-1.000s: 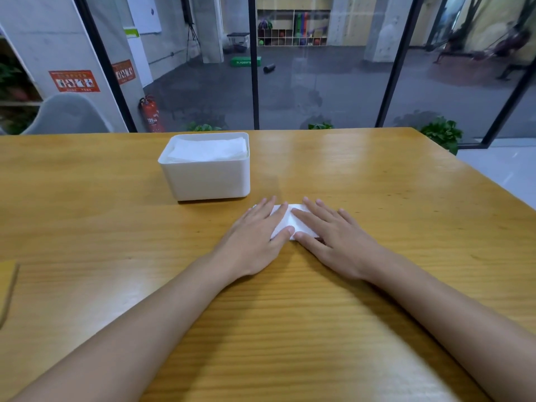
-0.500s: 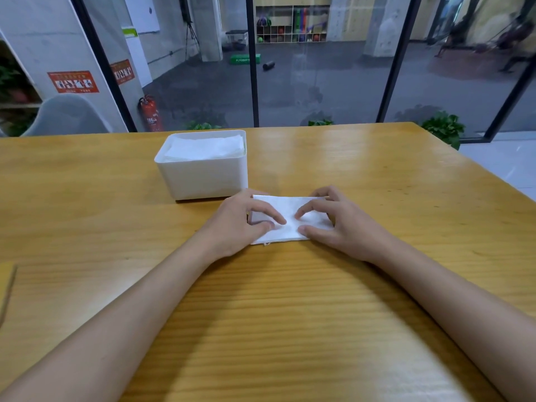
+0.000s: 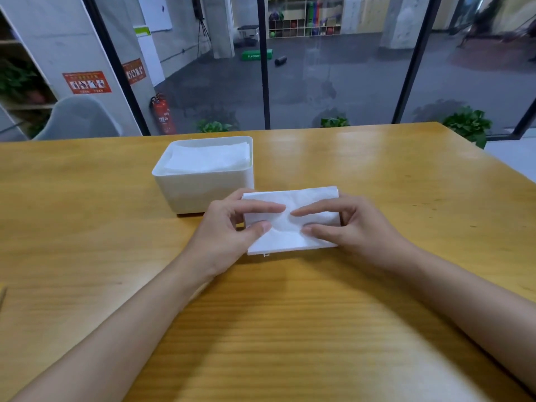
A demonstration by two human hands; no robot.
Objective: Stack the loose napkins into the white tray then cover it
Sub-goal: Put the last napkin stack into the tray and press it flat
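The left hand (image 3: 229, 230) and right hand (image 3: 356, 224) each pinch one end of the napkin stack (image 3: 290, 237) between thumb and curled fingers (image 3: 261, 208), which should hold the sheets squared together. The stack is at the surface (image 3: 290, 329), just beside the white tray (image 3: 203, 192), which already holds napkins and is probably where it goes

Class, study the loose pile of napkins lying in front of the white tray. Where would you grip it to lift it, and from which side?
Grip the napkins at the two short ends, left hand from the left, right hand from the right. The pile is flat, wide and soft, so holding both ends should stop it sagging or sliding apart.
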